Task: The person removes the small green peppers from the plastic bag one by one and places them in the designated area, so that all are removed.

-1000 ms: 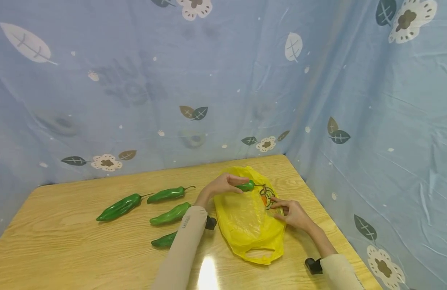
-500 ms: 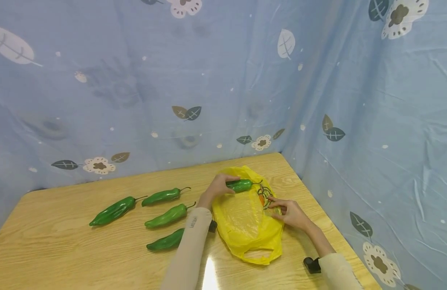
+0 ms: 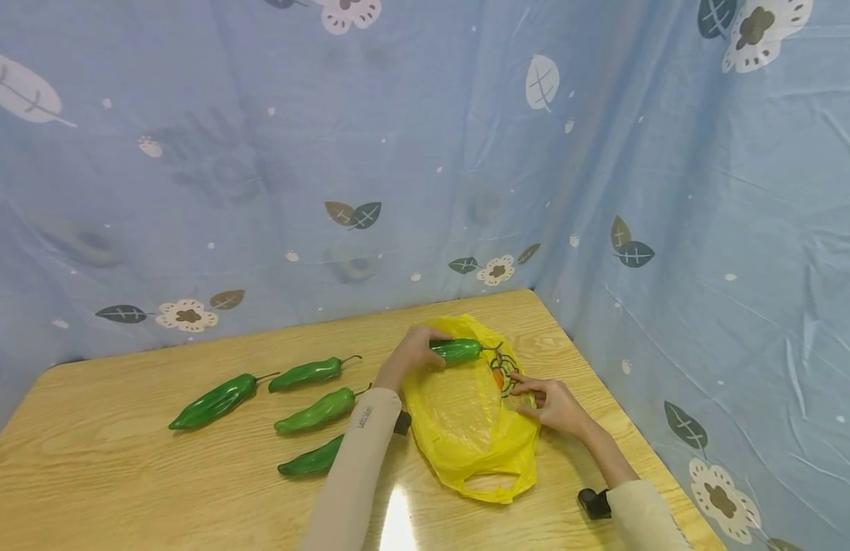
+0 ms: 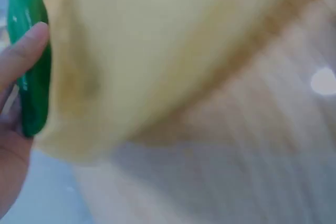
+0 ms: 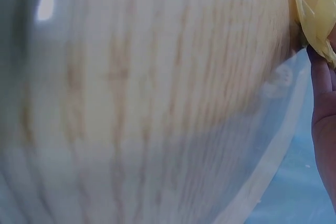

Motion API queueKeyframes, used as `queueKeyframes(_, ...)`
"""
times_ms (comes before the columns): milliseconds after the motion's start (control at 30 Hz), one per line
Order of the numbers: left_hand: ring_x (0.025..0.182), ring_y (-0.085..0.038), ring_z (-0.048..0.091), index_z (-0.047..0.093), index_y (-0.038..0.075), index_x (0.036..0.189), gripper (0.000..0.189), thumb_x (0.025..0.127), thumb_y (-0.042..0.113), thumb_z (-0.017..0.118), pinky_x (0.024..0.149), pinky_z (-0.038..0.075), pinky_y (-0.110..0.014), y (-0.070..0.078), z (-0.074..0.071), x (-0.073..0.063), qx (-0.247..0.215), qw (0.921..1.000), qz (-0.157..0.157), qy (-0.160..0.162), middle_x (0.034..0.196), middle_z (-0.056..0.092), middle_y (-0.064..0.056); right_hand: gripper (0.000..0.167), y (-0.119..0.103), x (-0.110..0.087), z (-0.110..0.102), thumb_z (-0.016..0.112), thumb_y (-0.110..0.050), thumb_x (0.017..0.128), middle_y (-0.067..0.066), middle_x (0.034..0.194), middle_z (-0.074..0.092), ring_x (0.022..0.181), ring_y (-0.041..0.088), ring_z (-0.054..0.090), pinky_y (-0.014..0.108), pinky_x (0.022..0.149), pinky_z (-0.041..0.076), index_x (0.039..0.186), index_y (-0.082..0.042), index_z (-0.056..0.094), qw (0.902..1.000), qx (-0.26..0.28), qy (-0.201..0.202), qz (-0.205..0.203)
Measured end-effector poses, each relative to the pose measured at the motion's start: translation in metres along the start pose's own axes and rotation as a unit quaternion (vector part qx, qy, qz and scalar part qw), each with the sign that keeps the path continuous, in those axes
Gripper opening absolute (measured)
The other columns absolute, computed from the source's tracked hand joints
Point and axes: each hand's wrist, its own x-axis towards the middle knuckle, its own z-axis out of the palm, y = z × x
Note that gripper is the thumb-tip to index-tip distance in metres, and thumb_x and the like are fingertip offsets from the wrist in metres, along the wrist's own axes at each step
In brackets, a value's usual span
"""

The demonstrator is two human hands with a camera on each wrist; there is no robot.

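A long green chili pepper (image 3: 459, 350) lies across the upper part of a yellow plastic bag (image 3: 459, 413). My left hand (image 3: 411, 356) grips it round its body, with the thin stem pointing right. In the left wrist view the thumb crosses the shiny pepper (image 4: 35, 98); the bag there is blurred. At the bag's right side, beside its printed picture, my right hand (image 3: 555, 405) holds the plastic with bent fingers. In the right wrist view only part of that hand (image 5: 325, 114) shows, against the bag's crumpled edge (image 5: 315, 9).
To the left on the wooden table (image 3: 156, 482) lie several more green peppers: one far left (image 3: 214, 402), one at the back (image 3: 307, 373), one lighter (image 3: 317, 412) and one (image 3: 311, 459) partly behind my left sleeve. A blue patterned curtain (image 3: 273, 168) borders the table.
Over the last second my left hand has drawn slightly left with the pepper, and more of the pepper shows. The view has shifted a little. The right hand stays at the bag.
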Motion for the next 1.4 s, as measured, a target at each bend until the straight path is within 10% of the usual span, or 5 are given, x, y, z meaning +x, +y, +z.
queueKeyframes(233, 0.117, -0.029, 0.056, 0.065, 0.006, 0.124, 0.052, 0.074, 0.008, 0.082, 0.097, 0.046, -0.037, 0.028, -0.028, -0.011, -0.054, 0.9966, -0.007, 0.061, 0.124, 0.063, -0.010, 0.028, -0.001, -0.001, 0.000, 0.072, -0.001, 0.083, 0.025, 0.138, 0.048, 0.114, 0.027, 0.058, 0.018, 0.065, 0.049, 0.111, 0.003, 0.068, 0.9998, 0.006, -0.008, 0.018)
queueKeyframes(400, 0.116, -0.027, 0.057, 0.065, 0.010, 0.125, 0.054, 0.073, 0.008, 0.083, 0.093, 0.049, -0.038, 0.050, -0.047, -0.036, -0.103, 0.9902, -0.019, 0.093, 0.126, 0.062, -0.009, 0.027, -0.003, -0.003, -0.001, 0.072, -0.002, 0.084, 0.024, 0.138, 0.049, 0.071, 0.000, 0.053, 0.017, 0.052, 0.038, 0.110, 0.002, 0.069, 0.9996, 0.007, -0.004, 0.027)
queueKeyframes(700, 0.114, -0.025, 0.058, 0.066, 0.012, 0.124, 0.054, 0.073, 0.008, 0.083, 0.089, 0.050, -0.037, 0.074, -0.064, -0.098, -0.105, 0.9904, -0.007, 0.090, 0.124, 0.064, -0.007, 0.026, -0.004, -0.004, -0.002, 0.072, -0.003, 0.084, 0.025, 0.136, 0.050, 0.085, 0.025, 0.066, 0.017, 0.058, 0.045, 0.109, 0.004, 0.069, 0.9998, 0.016, 0.002, 0.014)
queueKeyframes(933, 0.113, -0.024, 0.059, 0.065, 0.013, 0.125, 0.053, 0.075, 0.009, 0.081, 0.088, 0.052, -0.037, 0.080, -0.055, -0.140, -0.087, 0.9930, 0.026, 0.075, 0.124, 0.064, -0.007, 0.025, -0.001, -0.005, 0.001, 0.073, -0.006, 0.084, 0.024, 0.134, 0.053, 0.119, 0.043, 0.050, 0.031, 0.085, 0.053, 0.108, 0.002, 0.070, 0.9998, -0.016, 0.009, 0.007)
queueKeyframes(1400, 0.113, -0.020, 0.060, 0.064, 0.005, 0.124, 0.053, 0.074, 0.000, 0.078, 0.092, 0.048, -0.022, 0.082, -0.015, -0.200, -0.131, 0.9862, 0.085, 0.054, 0.123, 0.064, -0.007, 0.025, -0.005, -0.007, 0.002, 0.073, -0.001, 0.082, 0.026, 0.133, 0.052, 0.107, 0.040, 0.058, 0.016, 0.063, 0.047, 0.106, 0.004, 0.070, 0.9999, -0.013, 0.009, 0.006)
